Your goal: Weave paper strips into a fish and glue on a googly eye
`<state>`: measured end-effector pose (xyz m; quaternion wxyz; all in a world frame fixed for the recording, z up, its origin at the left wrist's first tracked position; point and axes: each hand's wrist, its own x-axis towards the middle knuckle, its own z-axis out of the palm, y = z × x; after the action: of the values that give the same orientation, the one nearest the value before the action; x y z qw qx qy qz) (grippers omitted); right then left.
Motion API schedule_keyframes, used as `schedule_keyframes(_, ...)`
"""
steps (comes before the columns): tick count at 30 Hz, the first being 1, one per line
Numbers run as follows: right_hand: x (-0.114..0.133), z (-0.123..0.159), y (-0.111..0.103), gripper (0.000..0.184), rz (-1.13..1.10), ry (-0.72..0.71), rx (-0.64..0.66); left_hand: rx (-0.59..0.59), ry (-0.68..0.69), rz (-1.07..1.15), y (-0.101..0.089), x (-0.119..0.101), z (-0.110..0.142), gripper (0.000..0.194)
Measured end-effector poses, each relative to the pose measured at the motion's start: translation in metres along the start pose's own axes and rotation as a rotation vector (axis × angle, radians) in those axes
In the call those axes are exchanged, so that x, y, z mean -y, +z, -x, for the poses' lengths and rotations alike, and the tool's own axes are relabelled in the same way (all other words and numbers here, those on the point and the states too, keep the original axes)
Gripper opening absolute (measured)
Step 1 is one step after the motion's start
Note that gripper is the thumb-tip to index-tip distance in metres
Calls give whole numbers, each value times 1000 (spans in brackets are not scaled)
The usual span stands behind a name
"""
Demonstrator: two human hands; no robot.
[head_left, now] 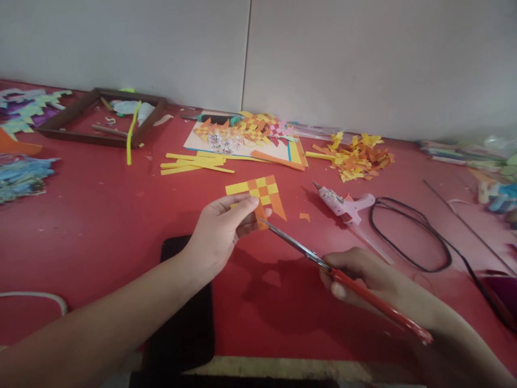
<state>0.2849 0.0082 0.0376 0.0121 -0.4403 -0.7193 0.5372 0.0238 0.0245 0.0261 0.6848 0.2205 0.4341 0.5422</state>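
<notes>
From here I see the left hand pinching the woven paper piece between thumb and fingers, its checkered part just beyond the thumbtip. To its right, the right hand grips the scissors, tips over an orange strip beside the left thumb.

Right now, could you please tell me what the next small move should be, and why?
I would probably snip the projecting orange strip near its end with the scissors: the right hand has their tips at it, and the left hand grips the woven paper close by.
</notes>
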Motion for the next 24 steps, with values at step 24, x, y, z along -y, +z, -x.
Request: schedule_keyframes(24,-4,0,2,54,-10,11,-20,21,24,49,0,4,0,13)
